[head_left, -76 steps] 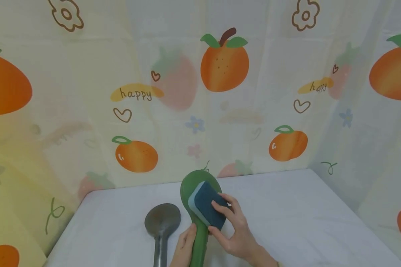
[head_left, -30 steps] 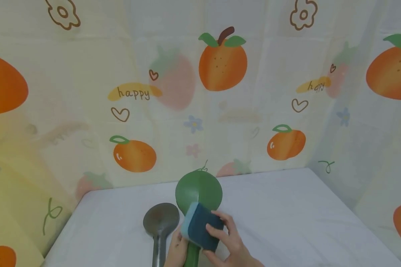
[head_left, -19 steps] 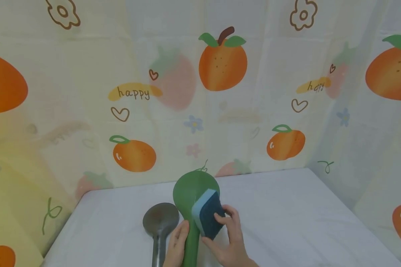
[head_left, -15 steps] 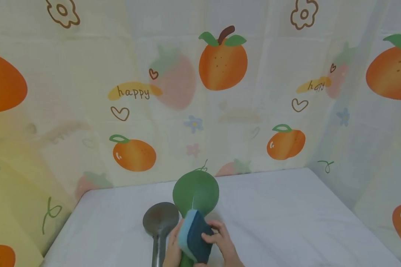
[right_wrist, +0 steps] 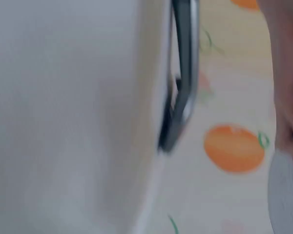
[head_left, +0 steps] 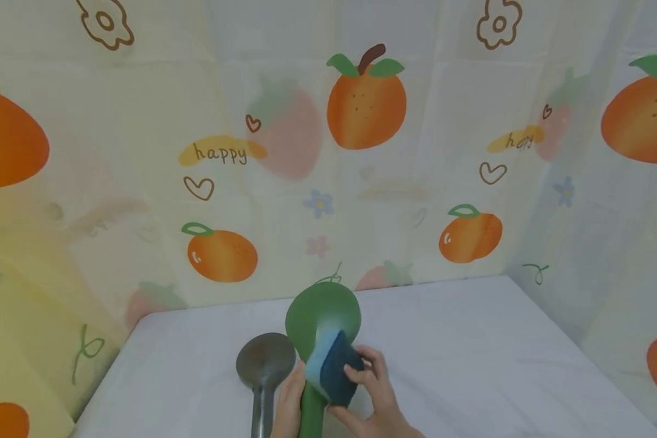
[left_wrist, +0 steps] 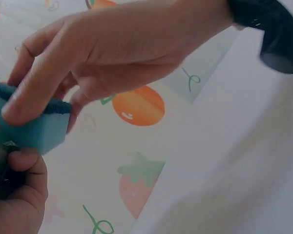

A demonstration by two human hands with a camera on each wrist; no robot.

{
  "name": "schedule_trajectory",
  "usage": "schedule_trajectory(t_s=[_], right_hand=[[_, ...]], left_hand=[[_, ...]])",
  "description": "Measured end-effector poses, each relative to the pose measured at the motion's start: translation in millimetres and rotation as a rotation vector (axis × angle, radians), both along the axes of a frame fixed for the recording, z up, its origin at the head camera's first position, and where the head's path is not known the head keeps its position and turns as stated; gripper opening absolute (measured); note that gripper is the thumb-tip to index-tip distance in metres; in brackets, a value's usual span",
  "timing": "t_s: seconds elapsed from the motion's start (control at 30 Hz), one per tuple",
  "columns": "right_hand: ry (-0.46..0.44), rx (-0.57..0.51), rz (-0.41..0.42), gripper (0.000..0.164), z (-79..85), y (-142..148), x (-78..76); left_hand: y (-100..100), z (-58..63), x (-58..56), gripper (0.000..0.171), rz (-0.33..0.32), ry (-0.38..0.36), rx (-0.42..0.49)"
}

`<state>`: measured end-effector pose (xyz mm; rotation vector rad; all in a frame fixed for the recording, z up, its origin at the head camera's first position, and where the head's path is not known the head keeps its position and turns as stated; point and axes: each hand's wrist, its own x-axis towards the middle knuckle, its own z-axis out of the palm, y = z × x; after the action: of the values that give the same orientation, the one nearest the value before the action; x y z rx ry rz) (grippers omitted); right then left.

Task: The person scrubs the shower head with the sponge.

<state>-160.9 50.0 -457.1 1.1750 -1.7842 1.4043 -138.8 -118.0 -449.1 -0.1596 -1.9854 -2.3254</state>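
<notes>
My left hand [head_left: 289, 401] grips the handle of a green ladle [head_left: 320, 307], whose round head points away from me. My right hand [head_left: 382, 389] pinches a sponge [head_left: 339, 371], light blue with a dark blue scouring face. The light side lies over the base of the ladle's head, where it joins the handle. In the left wrist view the right hand [left_wrist: 88, 53] comes from above with fingers around the sponge [left_wrist: 44, 129]; the left thumb [left_wrist: 27, 161] shows below it. The left fingers are mostly hidden behind the handle.
A dark grey metallic ladle [head_left: 265, 362] lies on the white-covered table [head_left: 471, 353], just left of my left hand. A pale curtain [head_left: 427, 79] printed with oranges hangs behind the table and along both sides.
My right hand has passed the sponge back and forth between the ladle's head and handle. Since half a second ago it has risen a little toward the head. The left hand keeps its grip.
</notes>
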Motion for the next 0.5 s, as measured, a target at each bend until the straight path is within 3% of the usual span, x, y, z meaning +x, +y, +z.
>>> schedule_trajectory(t_s=[0.03, 0.07, 0.13, 0.2, 0.27, 0.37, 0.43, 0.5], right_hand=[[0.157, -0.035, -0.106, 0.051, -2.6, 2.1, -7.2], [0.173, -0.064, -0.188, 0.051, -0.7, 2.9, -12.6], [0.132, -0.102, -0.295, 0.051, 0.4, 4.8, -19.1], [0.064, -0.109, -0.354, 0.052, 1.1, 6.1, -20.5], [0.033, -0.097, -0.350, 0.053, 0.6, 5.7, -18.5], [0.062, -0.067, -0.278, 0.055, -2.3, 3.0, -12.5], [0.108, -0.033, -0.204, 0.056, -4.6, 1.0, -8.1], [0.123, 0.004, -0.077, 0.052, -6.9, -0.4, -2.8]], left_hand=[[0.8, -2.2, 0.3, 0.039, -0.044, 0.023, 0.031], [1.4, -3.3, 0.8, 0.039, -0.083, 0.036, 0.056], [2.6, -4.1, 1.2, 0.039, -0.139, 0.041, 0.096], [2.7, -3.0, 3.2, 0.037, -0.149, 0.014, 0.112], [2.5, -1.6, 3.9, 0.037, -0.151, 0.020, 0.106], [1.9, -0.9, 3.1, 0.039, -0.158, 0.065, 0.098], [0.5, -3.3, 1.7, 0.041, -0.131, 0.107, 0.055], [-2.6, -11.8, -1.0, 0.039, -0.080, 0.161, -0.023]])
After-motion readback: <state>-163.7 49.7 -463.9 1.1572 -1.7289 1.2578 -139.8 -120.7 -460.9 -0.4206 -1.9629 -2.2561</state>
